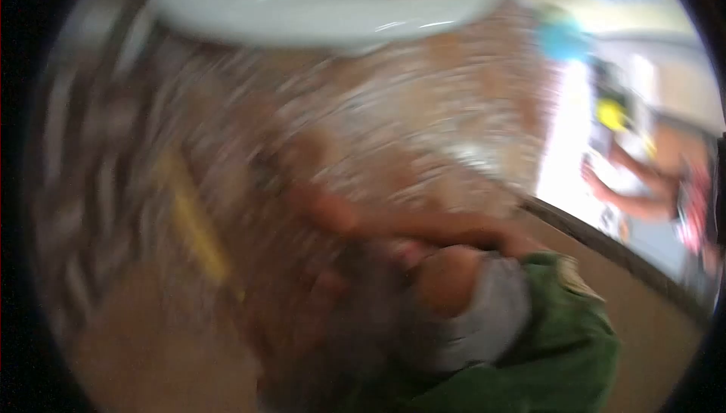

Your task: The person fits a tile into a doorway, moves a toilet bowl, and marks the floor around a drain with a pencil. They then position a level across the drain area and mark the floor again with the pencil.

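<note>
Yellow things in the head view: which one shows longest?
The blurred yellow strip in the left part of the picture. It is long and narrow and runs at a slant; the yellow patches at far right look small and compact.

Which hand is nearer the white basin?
Right, it seems: the blurred right hand is over the floor, short of the white basin. The left hand can't be made out.
</note>
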Demonstrator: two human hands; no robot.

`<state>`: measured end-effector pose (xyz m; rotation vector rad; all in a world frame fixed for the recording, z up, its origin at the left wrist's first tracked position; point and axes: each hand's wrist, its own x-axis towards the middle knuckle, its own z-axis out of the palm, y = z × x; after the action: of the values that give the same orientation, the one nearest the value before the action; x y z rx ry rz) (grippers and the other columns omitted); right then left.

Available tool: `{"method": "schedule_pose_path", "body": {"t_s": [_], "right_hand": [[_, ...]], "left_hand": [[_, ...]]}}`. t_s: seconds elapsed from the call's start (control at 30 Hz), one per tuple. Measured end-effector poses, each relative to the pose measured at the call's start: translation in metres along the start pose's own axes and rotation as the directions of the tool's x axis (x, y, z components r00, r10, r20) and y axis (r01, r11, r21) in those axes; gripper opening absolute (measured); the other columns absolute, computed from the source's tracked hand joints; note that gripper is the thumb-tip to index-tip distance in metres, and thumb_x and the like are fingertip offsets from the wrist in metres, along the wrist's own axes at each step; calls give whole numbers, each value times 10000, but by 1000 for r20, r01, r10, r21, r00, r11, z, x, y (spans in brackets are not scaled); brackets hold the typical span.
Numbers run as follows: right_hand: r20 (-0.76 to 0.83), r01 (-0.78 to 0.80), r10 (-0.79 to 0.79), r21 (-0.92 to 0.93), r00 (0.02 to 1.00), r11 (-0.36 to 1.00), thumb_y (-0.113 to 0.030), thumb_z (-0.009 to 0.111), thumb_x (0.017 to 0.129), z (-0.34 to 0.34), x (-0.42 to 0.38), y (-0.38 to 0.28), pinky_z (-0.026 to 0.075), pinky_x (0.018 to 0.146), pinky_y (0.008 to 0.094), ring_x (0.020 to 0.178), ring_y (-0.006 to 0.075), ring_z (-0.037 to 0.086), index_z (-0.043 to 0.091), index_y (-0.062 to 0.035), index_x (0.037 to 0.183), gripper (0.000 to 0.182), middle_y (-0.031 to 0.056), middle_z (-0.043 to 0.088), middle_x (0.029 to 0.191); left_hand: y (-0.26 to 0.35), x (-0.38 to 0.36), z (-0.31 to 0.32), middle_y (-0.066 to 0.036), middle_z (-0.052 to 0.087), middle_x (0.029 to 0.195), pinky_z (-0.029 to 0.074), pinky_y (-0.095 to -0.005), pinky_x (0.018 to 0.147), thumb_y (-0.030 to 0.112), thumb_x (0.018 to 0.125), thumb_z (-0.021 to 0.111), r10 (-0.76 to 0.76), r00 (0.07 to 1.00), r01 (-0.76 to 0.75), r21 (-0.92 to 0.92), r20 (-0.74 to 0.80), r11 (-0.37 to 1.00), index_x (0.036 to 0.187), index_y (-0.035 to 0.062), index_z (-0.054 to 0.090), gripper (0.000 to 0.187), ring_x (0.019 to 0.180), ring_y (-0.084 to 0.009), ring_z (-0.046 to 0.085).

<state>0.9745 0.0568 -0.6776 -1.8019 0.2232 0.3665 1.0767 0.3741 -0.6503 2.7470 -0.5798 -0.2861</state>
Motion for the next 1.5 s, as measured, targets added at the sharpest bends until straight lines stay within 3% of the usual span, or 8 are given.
{"method": "schedule_pose_path", "body": {"t_s": [0.2, 0.27, 0.57, 0.8, 1.0, 1.23, 1.4, 1.5], "right_hand": [[349, -82, 49, 81, 936, 993, -186, 607, 844, 3, -56, -55, 452, 919, 424, 1065, 311, 592, 577, -7, 1207, 405, 234, 607, 1146], [449, -86, 37, 90, 893, 992, -181, 611, 840, 3, -49, -63, 453, 918, 420, 1062, 307, 595, 578, -4, 1205, 407, 236, 609, 1142], [694, -88, 171, -154, 700, 984, -145, 617, 836, 13, -16, -72, 469, 866, 425, 1004, 310, 624, 615, -25, 1149, 335, 217, 633, 1069], [189, -117, 151, -182, 970, 976, -50, 612, 795, -36, -47, -71, 484, 807, 401, 936, 325, 640, 572, -47, 1173, 380, 175, 652, 1007], [-123, -335, 315, -226, 941, 915, -77, 577, 797, -24, -93, -62, 486, 807, 473, 915, 400, 623, 544, -61, 1193, 397, 208, 646, 997], [-538, -237, 55, -274, 841, 932, -63, 622, 823, 39, -76, -12, 477, 847, 423, 1000, 365, 588, 627, -34, 1135, 314, 170, 624, 1074], [-642, -328, 118, -218, 758, 919, -75, 644, 839, 40, -79, -9, 470, 836, 391, 970, 329, 583, 669, -19, 1036, 206, 155, 624, 1010], [-659, -357, 104, -262, 745, 897, -112, 664, 834, 37, -75, -18, 456, 851, 411, 979, 332, 572, 654, -28, 1070, 251, 154, 613, 1029]], "left_hand": [[83, 15, -56, -112, 582, 1064, 532, -324, 746, 142, 774, 759, -5, 965, -50, -205, -263, 978, 1223, -26, 439, 576, 883, -154, 606], [130, 45, -83, -103, 574, 1004, 529, -310, 738, 154, 776, 764, -280, 943, 78, -699, -180, 711, 1220, -31, 415, 594, 872, -150, 600], [109, 33, -115, -101, 546, 1133, 461, -293, 883, 160, 874, 683, -444, 877, -26, -942, -182, 335, 1229, -18, 395, 491, 1008, -159, 549], [49, 58, -78, -85, 609, 1080, 467, -278, 795, 191, 927, 626, -544, 833, 253, -945, 103, 208, 1211, -23, 478, 386, 963, -144, 561], [35, 75, 4, -87, 607, 1090, 487, -280, 727, 244, 890, 670, -422, 831, 473, -859, 361, 197, 1179, -15, 521, 416, 947, -143, 577], [-29, 127, 42, -117, 646, 868, 489, -282, 661, 304, 861, 668, -282, 949, 313, -539, 143, 782, 1045, -34, 596, 391, 758, -159, 609], [-1, 145, 22, -81, 637, 702, 459, -297, 518, 258, 845, 658, -229, 861, 506, -716, 454, 481, 1018, -26, 603, 337, 568, -151, 592], [12, 152, 15, -73, 626, 669, 445, -283, 494, 260, 853, 650, -297, 847, 526, -610, 441, 592, 988, -14, 606, 308, 533, -140, 584]]}}
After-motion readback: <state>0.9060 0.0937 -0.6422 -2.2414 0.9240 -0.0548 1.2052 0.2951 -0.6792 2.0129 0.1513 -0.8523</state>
